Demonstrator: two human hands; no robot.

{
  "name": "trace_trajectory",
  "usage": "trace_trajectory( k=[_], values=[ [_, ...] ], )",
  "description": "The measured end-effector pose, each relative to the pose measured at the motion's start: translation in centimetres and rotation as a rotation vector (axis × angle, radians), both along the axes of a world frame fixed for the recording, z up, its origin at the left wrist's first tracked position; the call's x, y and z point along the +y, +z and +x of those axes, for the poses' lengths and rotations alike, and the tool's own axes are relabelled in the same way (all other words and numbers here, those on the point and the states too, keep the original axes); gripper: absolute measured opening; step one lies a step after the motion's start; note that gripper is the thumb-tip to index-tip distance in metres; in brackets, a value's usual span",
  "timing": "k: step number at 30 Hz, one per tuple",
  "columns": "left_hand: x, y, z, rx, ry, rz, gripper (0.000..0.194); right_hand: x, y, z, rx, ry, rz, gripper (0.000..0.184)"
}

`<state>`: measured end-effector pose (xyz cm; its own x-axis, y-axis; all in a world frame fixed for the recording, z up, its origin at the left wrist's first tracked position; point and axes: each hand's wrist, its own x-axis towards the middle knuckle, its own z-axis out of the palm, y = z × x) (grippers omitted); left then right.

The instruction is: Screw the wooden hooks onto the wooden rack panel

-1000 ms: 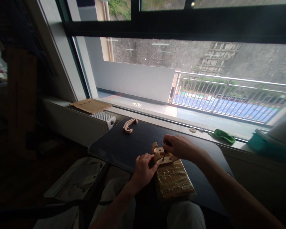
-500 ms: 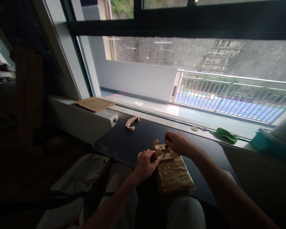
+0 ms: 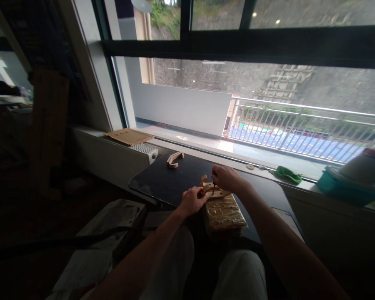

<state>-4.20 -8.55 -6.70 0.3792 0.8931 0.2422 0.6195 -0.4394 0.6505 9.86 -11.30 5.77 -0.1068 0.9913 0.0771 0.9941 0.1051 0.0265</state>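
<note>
A pale wooden piece (image 3: 219,194) with curved ends and small dark holes lies on a wrapped brown package (image 3: 226,213) at the near side of the dark table. My left hand (image 3: 193,201) is closed around the curved left end of the piece, its fingertips partly hidden. In my right hand (image 3: 228,178) is a dark, thin-shafted screwdriver (image 3: 213,189), upright, its tip down at one of the holes. Most of its handle is hidden in my fist. Farther back on the table (image 3: 156,179) rests a second curved wooden part (image 3: 174,159), apart from both hands.
On the sill lie a green cloth (image 3: 286,175) and a roll of tape (image 3: 250,167). A teal bin (image 3: 340,185) stands at the right. Left of the table are a radiator (image 3: 118,160) with a brown envelope (image 3: 129,136) on top. A phone-like flat object (image 3: 286,221) lies at the table's right edge.
The camera view has shifted, so the scene sits slightly differently. Both hands keep their places on the wooden piece, and the screwdriver still stands at a hole.
</note>
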Motion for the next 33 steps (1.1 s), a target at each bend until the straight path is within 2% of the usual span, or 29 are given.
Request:
trace_trajectory(
  k=[13,16,19,24,29,33],
  values=[
    [1.0,0.4,-0.2,-0.049,-0.125,-0.109,0.030,0.0,0.4,-0.1,-0.005,-0.066,-0.042,0.023],
    [1.8,0.1,-0.4,-0.114,-0.235,-0.137,0.032,-0.1,0.3,0.1,0.011,-0.082,-0.049,0.024],
    [2.9,0.3,-0.9,-0.146,-0.404,-0.169,0.035,0.0,0.1,0.7,0.040,-0.076,-0.049,0.024],
    [5.2,2.1,-1.5,-0.041,-0.631,-0.263,0.034,0.0,-0.2,1.5,0.090,-0.075,-0.046,0.023],
    [6.1,3.3,-1.7,0.047,-0.698,-0.277,0.033,0.4,-0.2,1.7,0.091,-0.036,-0.051,0.023],
    [5.8,3.7,-3.9,0.015,-0.631,-0.285,0.039,1.0,-0.4,1.9,0.083,-0.008,-0.055,0.023]
  ],
)
